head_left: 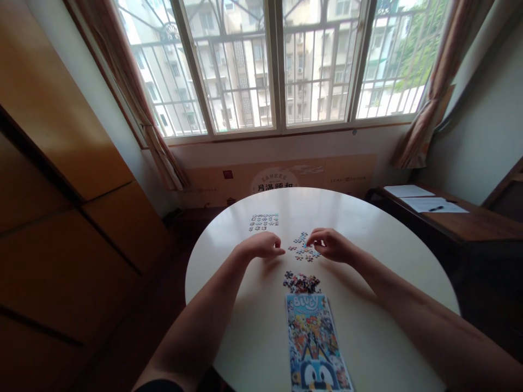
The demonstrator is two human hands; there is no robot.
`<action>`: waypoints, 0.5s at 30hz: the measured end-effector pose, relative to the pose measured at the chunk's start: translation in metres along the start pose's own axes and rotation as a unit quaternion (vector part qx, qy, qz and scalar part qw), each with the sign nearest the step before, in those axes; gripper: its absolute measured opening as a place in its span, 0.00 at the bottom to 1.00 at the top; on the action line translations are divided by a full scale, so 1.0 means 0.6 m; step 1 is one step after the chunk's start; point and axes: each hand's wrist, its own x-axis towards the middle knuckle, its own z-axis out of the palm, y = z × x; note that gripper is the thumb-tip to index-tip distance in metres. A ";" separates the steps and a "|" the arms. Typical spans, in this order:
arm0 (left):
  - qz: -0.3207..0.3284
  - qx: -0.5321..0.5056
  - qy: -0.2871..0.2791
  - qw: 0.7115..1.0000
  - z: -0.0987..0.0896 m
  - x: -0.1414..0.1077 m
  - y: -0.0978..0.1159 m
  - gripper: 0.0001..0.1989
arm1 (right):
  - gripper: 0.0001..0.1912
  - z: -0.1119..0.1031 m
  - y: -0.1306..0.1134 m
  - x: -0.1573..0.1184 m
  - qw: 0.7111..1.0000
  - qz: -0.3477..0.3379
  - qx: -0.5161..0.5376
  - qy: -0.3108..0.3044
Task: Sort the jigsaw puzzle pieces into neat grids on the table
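Where the loose jigsaw pieces (301, 253) are scattered: on the round surface (388, 234), between the hands, with no single long axis shown.
Right hand (330, 245): nearer, overlapping the cluster's right edge; fingers curled, whether a piece is pinched cannot be told.
Left hand (266, 245): set apart leftward; fingers curled, grip hidden.

On our bench (379, 228), the puzzle picture (315, 343) lies nearest us, behind it a piece heap (303, 282), then scattered pieces (300, 253); piece rows (265, 221) lie back-left.
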 end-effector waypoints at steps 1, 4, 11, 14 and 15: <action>0.015 -0.008 -0.011 1.000 -0.001 -0.001 0.001 0.18 | 0.16 0.000 -0.004 0.000 1.000 -0.004 -0.002 -0.010; 0.048 -0.032 -0.039 0.998 -0.003 -0.002 0.003 0.20 | 0.15 0.000 -0.018 -0.001 0.999 -0.017 -0.011 -0.038; 0.056 -0.052 -0.105 0.992 -0.001 -0.002 0.019 0.23 | 0.14 0.008 -0.033 0.000 0.997 -0.030 -0.027 -0.059; 0.044 -0.049 -0.112 0.992 0.001 -0.001 0.025 0.22 | 0.13 0.009 -0.028 -0.001 0.998 -0.025 -0.023 -0.053; 0.037 -0.048 -0.110 0.992 0.001 -0.001 0.026 0.22 | 0.13 0.008 -0.025 -0.001 0.998 -0.023 -0.021 -0.050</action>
